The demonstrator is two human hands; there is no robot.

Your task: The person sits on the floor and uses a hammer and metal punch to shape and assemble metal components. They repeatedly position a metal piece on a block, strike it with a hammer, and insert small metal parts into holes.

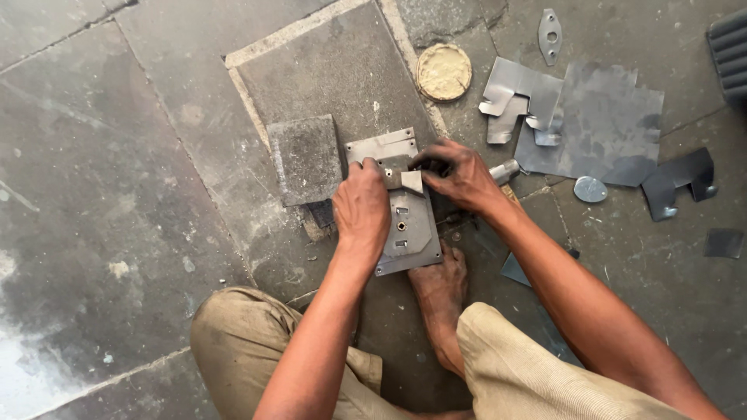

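Head view, looking down: bare foot [440,292] on rough grey stone floor [117,194], pinning a flat rectangular steel plate [412,229] with small cut-outs. Left hand [360,208] and right hand [459,175] each pinch a small bent metal piece [405,180] against it. Beyond lie thin cut sheet-metal scraps [599,128] and a round disc [443,71].

Floor-level metal workshop: cut sheet-metal offcuts [580,117] lying scattered at upper right of the frame, a stamped metal plate [405,225] resting at centre, grimy stone paving [117,194] showing throughout.
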